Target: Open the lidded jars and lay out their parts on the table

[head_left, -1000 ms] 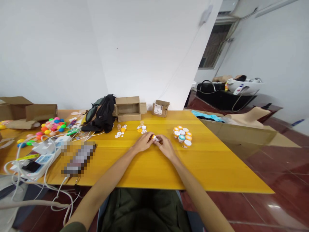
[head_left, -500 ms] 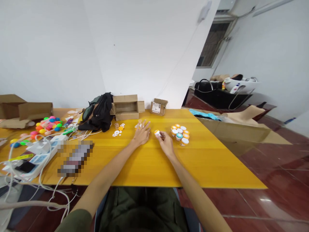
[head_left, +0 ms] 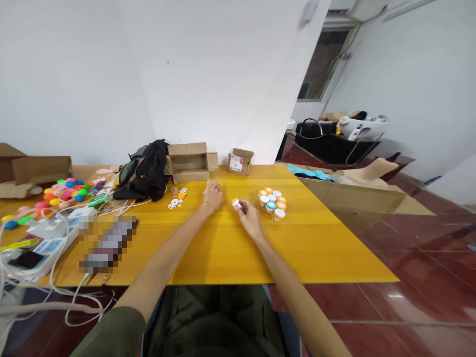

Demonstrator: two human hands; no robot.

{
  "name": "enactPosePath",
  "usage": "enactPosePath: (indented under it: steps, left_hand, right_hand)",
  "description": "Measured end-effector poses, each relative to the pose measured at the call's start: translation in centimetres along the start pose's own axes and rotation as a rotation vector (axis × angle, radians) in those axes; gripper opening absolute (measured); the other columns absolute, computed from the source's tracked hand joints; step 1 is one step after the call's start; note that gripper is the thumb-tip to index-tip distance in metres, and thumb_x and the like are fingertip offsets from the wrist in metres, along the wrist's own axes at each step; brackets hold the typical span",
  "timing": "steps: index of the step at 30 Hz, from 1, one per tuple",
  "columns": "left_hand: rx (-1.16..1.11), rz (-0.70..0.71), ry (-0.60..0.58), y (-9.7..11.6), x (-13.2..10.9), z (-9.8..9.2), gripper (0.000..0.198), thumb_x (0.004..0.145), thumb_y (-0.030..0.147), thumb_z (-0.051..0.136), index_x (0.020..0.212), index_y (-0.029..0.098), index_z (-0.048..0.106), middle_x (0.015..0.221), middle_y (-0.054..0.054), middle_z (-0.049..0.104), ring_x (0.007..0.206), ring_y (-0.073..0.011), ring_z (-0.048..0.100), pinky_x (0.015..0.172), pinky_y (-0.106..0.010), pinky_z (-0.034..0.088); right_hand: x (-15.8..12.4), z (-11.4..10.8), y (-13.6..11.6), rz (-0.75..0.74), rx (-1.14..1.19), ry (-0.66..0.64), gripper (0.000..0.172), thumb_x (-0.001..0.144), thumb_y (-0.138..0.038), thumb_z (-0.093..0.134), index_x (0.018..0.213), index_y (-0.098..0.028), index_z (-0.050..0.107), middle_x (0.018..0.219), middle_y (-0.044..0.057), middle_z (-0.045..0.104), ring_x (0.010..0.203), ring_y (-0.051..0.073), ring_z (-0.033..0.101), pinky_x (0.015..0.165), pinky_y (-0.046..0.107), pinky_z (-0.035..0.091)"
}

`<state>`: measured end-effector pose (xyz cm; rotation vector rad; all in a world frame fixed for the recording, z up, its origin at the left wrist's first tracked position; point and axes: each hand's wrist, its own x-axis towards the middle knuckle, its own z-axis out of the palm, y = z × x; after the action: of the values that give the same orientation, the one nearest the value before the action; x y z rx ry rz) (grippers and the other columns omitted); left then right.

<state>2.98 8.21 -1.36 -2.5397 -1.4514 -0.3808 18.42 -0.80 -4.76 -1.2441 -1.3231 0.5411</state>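
My right hand (head_left: 250,218) is closed around a small jar (head_left: 236,203) with a yellow-orange and white top, held tilted over the table. To its left, my left hand (head_left: 212,198) has its fingers stretched away from me, and nothing shows in it. Small white pieces are mostly hidden behind that hand. Right of my right hand stands a cluster of little jars, among them a teal-lidded jar (head_left: 271,205) and a white-lidded jar (head_left: 279,213); others have orange lids.
White discs (head_left: 174,202), an orange disc (head_left: 181,196) and a small clear cup (head_left: 174,191) lie left of my hands. Behind are an open cardboard box (head_left: 189,174), a smaller box (head_left: 241,162) and a black bag (head_left: 150,173). A power strip (head_left: 61,243), cables and a phone-like item sit left.
My left hand has lifted or turned slightly, its fingers less spread than before. The jar in my right hand is tilted more. The whole view has shifted a little.
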Motion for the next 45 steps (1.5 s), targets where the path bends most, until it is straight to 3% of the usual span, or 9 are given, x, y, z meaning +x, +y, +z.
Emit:
enactPosePath:
  steps: [5,10,18,23,31,36,45]
  left_hand:
    - [0.041,0.004,-0.034,-0.9,0.1,0.2,0.047,0.088,0.013,0.04,0.124,0.014,0.068,0.133,-0.017,0.066,0.149,-0.0311,0.029,0.122,-0.063,0.01]
    - [-0.006,0.04,0.015,-1.6,0.2,0.3,0.046,0.087,0.011,0.041,0.122,0.019,0.069,0.124,-0.013,0.071,0.149,-0.0283,0.03,0.121,-0.064,0.013]
    - [-0.083,0.036,0.011,-2.6,-0.5,-0.5,0.045,0.086,0.009,0.042,0.124,0.013,0.067,0.128,-0.017,0.068,0.149,-0.0299,0.032,0.123,-0.062,0.011]
    - [-0.086,0.074,0.053,-1.5,-1.5,-1.1,0.049,0.094,0.012,0.032,0.135,0.017,0.059,0.142,-0.016,0.059,0.149,-0.0263,0.033,0.123,-0.057,0.019]
    - [-0.198,0.103,0.164,1.3,-4.6,-1.9,0.047,0.1,0.02,0.029,0.144,0.019,0.047,0.145,-0.015,0.056,0.145,-0.026,0.039,0.118,-0.052,0.03]
    - [-0.484,0.277,0.059,2.5,-6.4,-2.0,0.047,0.103,0.027,0.031,0.149,0.025,0.039,0.144,-0.01,0.055,0.133,-0.0212,0.052,0.113,-0.04,0.041]
    - [-0.77,0.207,-0.006,2.6,-6.3,-2.3,0.039,0.094,0.026,0.056,0.133,0.025,0.055,0.123,-0.008,0.066,0.115,-0.0234,0.062,0.104,-0.039,0.049]
  right_hand:
    - [0.0,0.0,-0.4,0.02,-0.01,-0.009,0.02,0.076,-0.037,0.063,0.089,-0.022,0.067,0.089,0.007,0.077,0.081,0.025,0.071,0.079,0.04,0.057]
    - [-0.1,-0.2,-0.7,0.021,-0.024,-0.033,0.02,0.075,-0.037,0.064,0.088,-0.022,0.067,0.089,0.007,0.076,0.083,0.025,0.071,0.081,0.041,0.057]
    - [-0.1,-0.1,-0.6,0.004,-0.021,-0.04,0.022,0.076,-0.041,0.063,0.088,-0.023,0.068,0.087,0.006,0.077,0.081,0.025,0.07,0.079,0.04,0.058]
    - [0.1,0.1,-0.6,0.002,-0.019,-0.038,0.023,0.076,-0.042,0.064,0.088,-0.023,0.068,0.087,0.006,0.077,0.081,0.025,0.07,0.078,0.041,0.057]
    - [0.2,0.0,-0.4,-0.01,-0.048,-0.035,0.024,0.075,-0.04,0.064,0.09,-0.023,0.07,0.09,0.006,0.076,0.081,0.026,0.07,0.082,0.043,0.057]
    - [0.3,0.0,-0.3,-0.03,0.008,-0.101,0.023,0.074,-0.04,0.062,0.088,-0.023,0.07,0.089,0.006,0.075,0.082,0.025,0.07,0.08,0.042,0.057]
    - [0.2,-0.1,-0.4,0.065,0.18,-0.143,0.038,0.071,-0.056,0.069,0.086,-0.022,0.065,0.084,0.008,0.076,0.081,0.026,0.071,0.077,0.041,0.059]
